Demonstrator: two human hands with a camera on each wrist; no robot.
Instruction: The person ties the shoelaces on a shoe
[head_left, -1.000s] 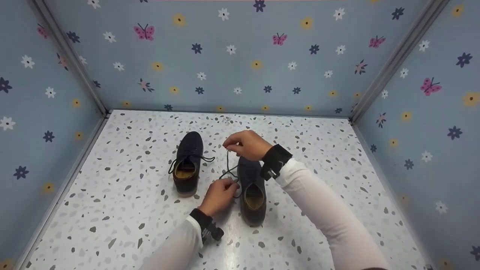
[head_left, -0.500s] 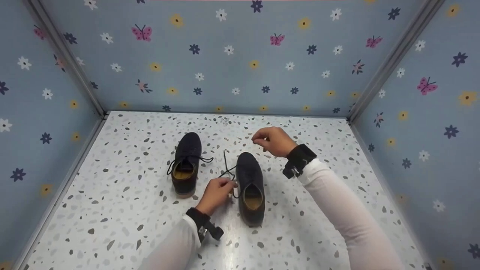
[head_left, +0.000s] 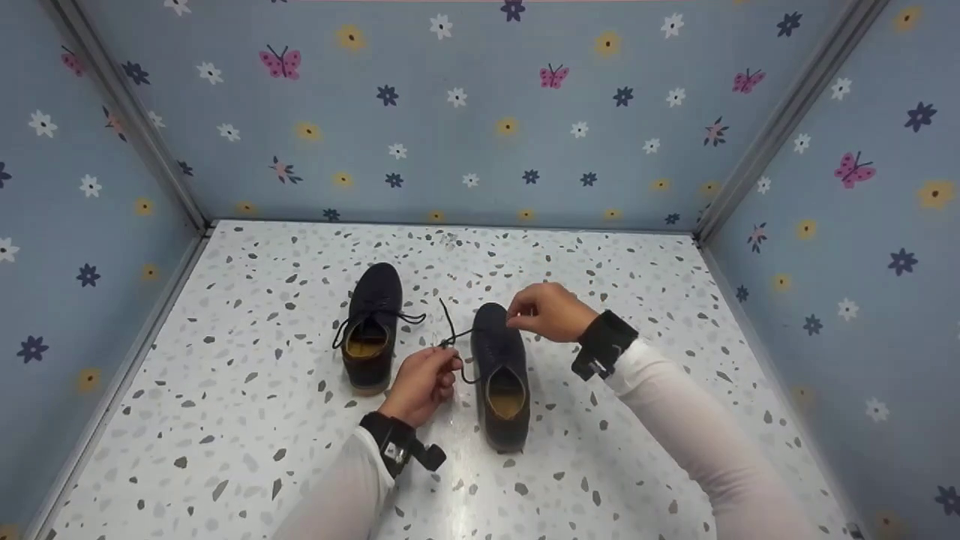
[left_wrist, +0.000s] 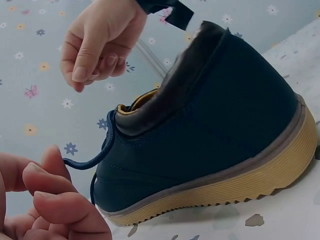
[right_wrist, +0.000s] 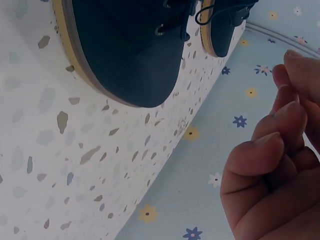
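Note:
Two dark navy lace-up shoes stand on the floor in the head view. My left hand (head_left: 418, 384) is between them and pinches the dark shoelace (left_wrist: 89, 164) of the right shoe (head_left: 498, 346) between thumb and fingertips. A loose lace end (head_left: 448, 311) sticks up past that hand, and the lace crosses over itself just beyond the fingertips. My right hand (head_left: 551, 311) hovers beside the toe of the right shoe with its fingers loosely curled and holding nothing. In the right wrist view the same shoe's toe (right_wrist: 130, 50) shows left of the curled fingers.
The left shoe (head_left: 377, 291) stands to the left, its own lace (head_left: 409, 318) looped out on both sides. Pale speckled flooring (head_left: 615, 450) lies below. Blue flowered panels (head_left: 480, 112) close off the back and both sides.
My right hand has let go of the lace end and moved right, then slightly down beside the toe. My left hand has shifted slightly left, still pinching the lace, and turned.

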